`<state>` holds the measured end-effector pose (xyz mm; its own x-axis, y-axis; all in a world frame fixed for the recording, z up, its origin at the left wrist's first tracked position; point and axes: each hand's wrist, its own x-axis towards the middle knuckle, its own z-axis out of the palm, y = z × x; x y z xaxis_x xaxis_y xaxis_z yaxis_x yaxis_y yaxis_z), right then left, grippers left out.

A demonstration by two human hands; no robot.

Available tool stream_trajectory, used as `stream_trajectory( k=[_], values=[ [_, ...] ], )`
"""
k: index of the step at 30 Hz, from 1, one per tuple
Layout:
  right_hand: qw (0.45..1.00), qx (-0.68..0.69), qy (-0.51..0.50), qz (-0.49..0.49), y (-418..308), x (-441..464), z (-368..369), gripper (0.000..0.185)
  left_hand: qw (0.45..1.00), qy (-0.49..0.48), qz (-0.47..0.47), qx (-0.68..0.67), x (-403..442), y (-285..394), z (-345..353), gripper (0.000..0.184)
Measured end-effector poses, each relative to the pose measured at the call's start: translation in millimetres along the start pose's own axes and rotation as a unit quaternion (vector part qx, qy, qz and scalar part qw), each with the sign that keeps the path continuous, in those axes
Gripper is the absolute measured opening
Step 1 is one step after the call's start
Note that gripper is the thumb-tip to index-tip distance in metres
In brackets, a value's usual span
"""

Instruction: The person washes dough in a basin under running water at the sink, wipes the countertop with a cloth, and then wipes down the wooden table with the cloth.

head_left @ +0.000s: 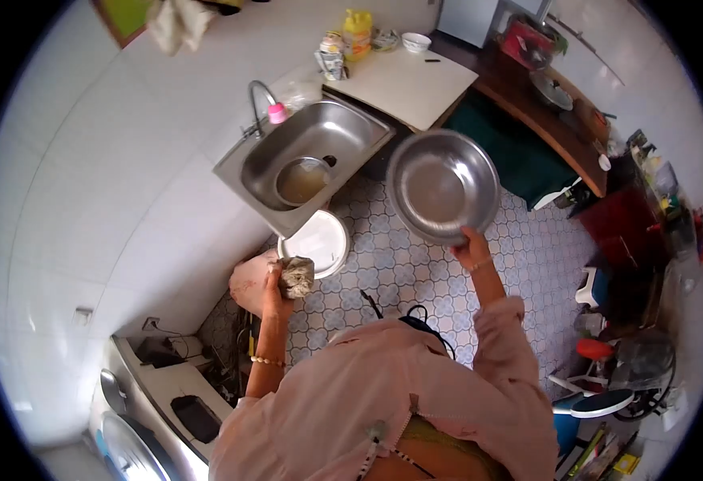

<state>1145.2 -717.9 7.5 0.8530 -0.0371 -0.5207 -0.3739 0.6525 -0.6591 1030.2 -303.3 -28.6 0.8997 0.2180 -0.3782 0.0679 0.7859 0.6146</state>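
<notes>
My right hand (472,250) is closed on the near rim of a wide metal basin (441,186), held out over the tiled floor; its inside looks bare. On the left, my left hand (274,290) grips a crumpled grey-brown cloth (296,277). A pinkish bag-like thing (250,282) lies against or behind that hand; whether I hold it too is unclear. Just beyond the cloth is a white round lid or bucket top (319,243). In the steel sink (335,128) sits a metal bowl (301,183) with cloudy, brownish liquid.
A faucet (260,104) with a pink tip rises behind the sink. A pale counter (407,84) bears a yellow bottle (357,34) and a white bowl (416,42). The stove-side counter (147,365) is at lower left. Shelves and a red cabinet (624,228) line the right.
</notes>
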Motion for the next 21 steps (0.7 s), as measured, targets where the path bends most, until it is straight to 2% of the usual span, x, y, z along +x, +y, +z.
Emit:
stream_trajectory(
  k=[1, 3, 4, 6, 8, 10, 12, 13, 14, 15, 17, 19, 21],
  values=[
    [0.999, -0.021, -0.024, 0.005, -16, 32, 5, 0.029, 1.0, 0.007, -0.008, 0.005, 12, -4, 10, 0.029],
    [0.992, -0.098, -0.066, 0.033, -46, 76, 29, 0.03, 0.998, 0.001, 0.043, 0.056, 27, -14, 22, 0.029],
    [0.991, -0.106, -0.067, 0.037, -60, 104, 41, 0.03, 0.998, 0.008, 0.045, 0.049, 34, -16, 41, 0.029],
    [0.992, -0.083, -0.053, 0.076, -74, 157, 64, 0.027, 0.996, -0.052, 0.054, 0.042, 44, -13, 66, 0.033],
    [0.991, -0.092, -0.064, 0.068, -90, 207, 86, 0.025, 0.997, -0.023, 0.066, 0.036, 76, -17, 78, 0.04],
    [0.991, -0.098, -0.06, 0.066, -104, 257, 107, 0.023, 0.997, -0.068, 0.037, 0.004, 105, -14, 94, 0.044],
    [0.988, -0.1, -0.063, 0.098, -121, 303, 112, 0.023, 0.998, -0.002, 0.051, 0.034, 144, -16, 111, 0.049],
    [0.986, -0.096, -0.081, 0.108, -131, 335, 120, 0.024, 0.998, -0.03, 0.053, 0.006, 164, -16, 120, 0.048],
    [0.983, -0.107, -0.086, 0.122, -136, 356, 129, 0.024, 0.999, 0.009, 0.035, 0.015, 183, -18, 133, 0.045],
    [0.98, -0.136, -0.066, 0.132, -146, 367, 134, 0.024, 0.999, -0.001, 0.026, 0.023, 198, -18, 144, 0.045],
    [0.974, -0.152, -0.06, 0.159, -123, 387, 142, 0.025, 0.998, 0.002, 0.028, 0.05, 219, -14, 129, 0.045],
    [0.973, -0.183, -0.01, 0.137, -121, 404, 155, 0.025, 0.998, 0.04, 0.047, 0.031, 234, -16, 126, 0.046],
    [0.966, -0.212, -0.042, 0.142, -140, 418, 165, 0.024, 0.996, 0.068, 0.048, 0.01, 240, -17, 137, 0.046]
  ],
)
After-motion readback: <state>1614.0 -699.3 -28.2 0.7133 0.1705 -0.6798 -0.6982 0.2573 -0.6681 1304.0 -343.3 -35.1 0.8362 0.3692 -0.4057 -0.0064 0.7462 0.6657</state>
